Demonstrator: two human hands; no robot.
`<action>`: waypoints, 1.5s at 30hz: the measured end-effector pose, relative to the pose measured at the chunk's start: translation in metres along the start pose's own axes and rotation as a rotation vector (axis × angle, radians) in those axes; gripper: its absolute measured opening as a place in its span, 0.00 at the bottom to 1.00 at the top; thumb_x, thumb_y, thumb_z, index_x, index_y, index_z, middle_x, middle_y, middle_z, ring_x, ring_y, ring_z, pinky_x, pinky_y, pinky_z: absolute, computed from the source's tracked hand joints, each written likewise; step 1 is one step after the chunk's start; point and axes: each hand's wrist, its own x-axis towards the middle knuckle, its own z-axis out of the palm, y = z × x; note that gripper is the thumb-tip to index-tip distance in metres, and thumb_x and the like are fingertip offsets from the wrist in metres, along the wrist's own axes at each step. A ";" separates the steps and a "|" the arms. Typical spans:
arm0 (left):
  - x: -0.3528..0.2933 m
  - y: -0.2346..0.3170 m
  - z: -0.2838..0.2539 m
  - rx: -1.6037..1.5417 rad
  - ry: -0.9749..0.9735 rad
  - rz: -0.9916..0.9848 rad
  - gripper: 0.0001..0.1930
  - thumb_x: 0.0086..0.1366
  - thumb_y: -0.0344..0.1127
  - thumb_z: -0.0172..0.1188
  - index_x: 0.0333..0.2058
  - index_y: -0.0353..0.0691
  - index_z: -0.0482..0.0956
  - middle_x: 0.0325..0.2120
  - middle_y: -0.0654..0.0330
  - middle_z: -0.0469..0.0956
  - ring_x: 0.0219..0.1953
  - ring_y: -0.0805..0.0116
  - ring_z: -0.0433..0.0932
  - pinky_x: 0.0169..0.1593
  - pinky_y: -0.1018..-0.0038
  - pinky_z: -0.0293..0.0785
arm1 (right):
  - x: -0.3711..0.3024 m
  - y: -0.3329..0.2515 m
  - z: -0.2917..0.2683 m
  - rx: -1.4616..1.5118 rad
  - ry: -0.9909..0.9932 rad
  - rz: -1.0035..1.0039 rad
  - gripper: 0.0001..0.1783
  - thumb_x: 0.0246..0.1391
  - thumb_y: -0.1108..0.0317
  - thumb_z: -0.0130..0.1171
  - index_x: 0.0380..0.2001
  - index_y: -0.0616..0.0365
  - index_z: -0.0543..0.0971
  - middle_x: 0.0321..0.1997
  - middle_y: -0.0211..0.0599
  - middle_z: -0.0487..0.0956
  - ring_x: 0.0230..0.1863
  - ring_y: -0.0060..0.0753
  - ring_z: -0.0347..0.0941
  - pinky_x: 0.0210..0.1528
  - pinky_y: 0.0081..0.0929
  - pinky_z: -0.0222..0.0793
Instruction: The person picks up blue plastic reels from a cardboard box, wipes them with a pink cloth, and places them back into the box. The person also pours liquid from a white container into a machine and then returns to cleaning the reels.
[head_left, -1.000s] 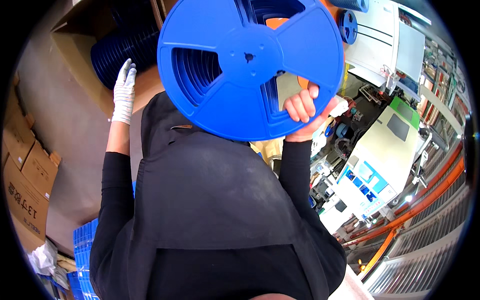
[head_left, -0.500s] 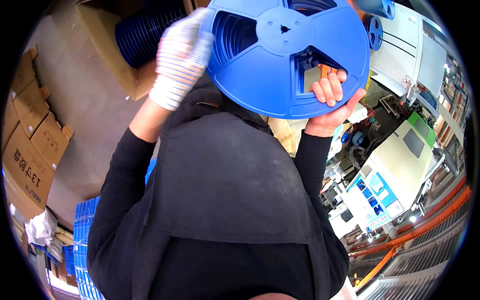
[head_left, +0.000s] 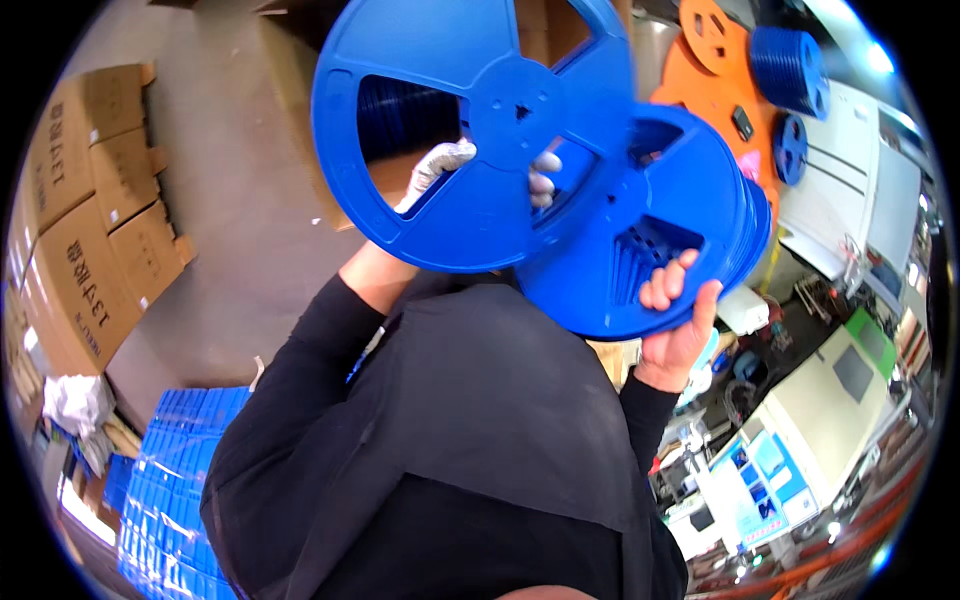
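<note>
A single blue plastic reel with large cut-out windows is in my left hand, which wears a white striped glove. That hand's fingers pass through the windows and close on the reel near its hub. My bare right hand grips a stack of matching blue reels, with fingers hooked into a window and the thumb outside the rim. The single reel overlaps the stack's upper left part; whether they touch I cannot tell. Through its window, darker blue reels show inside an open cardboard box.
Beyond the stack is an orange surface, with blue reels near its right side. A cream and green machine stands at right. Closed cartons are piled at left, and a wrapped blue stack stands at lower left.
My left hand, blurred beside the reels before, now holds one reel apart from the stack, up and to the left. The stack in my right hand sits lower and further right, and the view has shifted.
</note>
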 end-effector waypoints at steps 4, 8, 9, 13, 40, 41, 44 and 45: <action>-0.006 -0.004 -0.005 -0.277 -0.128 -0.025 0.44 0.56 0.55 0.59 0.63 0.32 0.57 0.56 0.42 0.68 0.55 0.47 0.72 0.59 0.55 0.68 | -0.004 0.002 -0.017 0.109 0.026 -0.009 0.23 0.61 0.47 0.52 0.46 0.57 0.68 0.27 0.28 0.66 0.25 0.22 0.60 0.31 0.24 0.59; -0.003 -0.007 -0.011 -0.383 -0.225 -0.108 0.44 0.56 0.58 0.58 0.63 0.33 0.57 0.53 0.44 0.69 0.52 0.47 0.73 0.58 0.56 0.70 | -0.011 -0.001 -0.025 0.101 0.069 -0.029 0.23 0.62 0.47 0.51 0.45 0.57 0.67 0.27 0.28 0.67 0.25 0.23 0.61 0.31 0.24 0.61; -0.003 -0.007 -0.010 -0.383 -0.226 -0.117 0.44 0.56 0.58 0.58 0.63 0.33 0.58 0.53 0.44 0.70 0.52 0.48 0.73 0.58 0.57 0.70 | -0.012 0.000 -0.023 0.092 0.073 -0.035 0.23 0.62 0.47 0.51 0.45 0.57 0.67 0.27 0.28 0.67 0.25 0.23 0.61 0.31 0.24 0.61; -0.005 -0.007 -0.002 -0.383 -0.165 -0.082 0.44 0.55 0.60 0.57 0.62 0.33 0.59 0.51 0.46 0.71 0.52 0.48 0.73 0.57 0.57 0.71 | -0.015 0.002 -0.019 0.098 0.061 -0.040 0.23 0.61 0.48 0.52 0.45 0.57 0.67 0.27 0.29 0.67 0.26 0.23 0.61 0.31 0.24 0.61; -0.036 -0.024 0.082 0.908 0.243 -0.001 0.37 0.63 0.53 0.58 0.64 0.39 0.60 0.60 0.51 0.65 0.62 0.56 0.64 0.65 0.64 0.58 | 0.053 0.074 0.082 -0.296 0.233 -0.079 0.20 0.46 0.81 0.62 0.42 0.60 0.69 0.33 0.31 0.75 0.30 0.26 0.74 0.33 0.24 0.72; -0.036 -0.025 0.082 0.909 0.241 0.008 0.37 0.63 0.54 0.58 0.64 0.39 0.59 0.61 0.50 0.65 0.63 0.55 0.64 0.66 0.64 0.57 | 0.052 0.074 0.083 -0.298 0.245 -0.081 0.20 0.45 0.81 0.62 0.42 0.60 0.68 0.33 0.32 0.75 0.31 0.25 0.73 0.33 0.23 0.71; -0.033 -0.023 0.083 0.982 0.215 -0.029 0.37 0.63 0.54 0.58 0.64 0.39 0.60 0.61 0.50 0.64 0.63 0.55 0.64 0.66 0.63 0.57 | 0.051 0.077 0.081 -0.314 0.263 -0.110 0.19 0.46 0.82 0.61 0.42 0.60 0.69 0.32 0.32 0.75 0.29 0.26 0.74 0.33 0.23 0.72; -0.033 -0.023 0.083 0.982 0.208 -0.029 0.37 0.63 0.54 0.58 0.64 0.39 0.60 0.60 0.50 0.65 0.62 0.55 0.64 0.66 0.63 0.57 | 0.051 0.078 0.079 -0.322 0.266 -0.123 0.18 0.46 0.82 0.60 0.42 0.60 0.69 0.32 0.32 0.75 0.29 0.27 0.75 0.33 0.23 0.72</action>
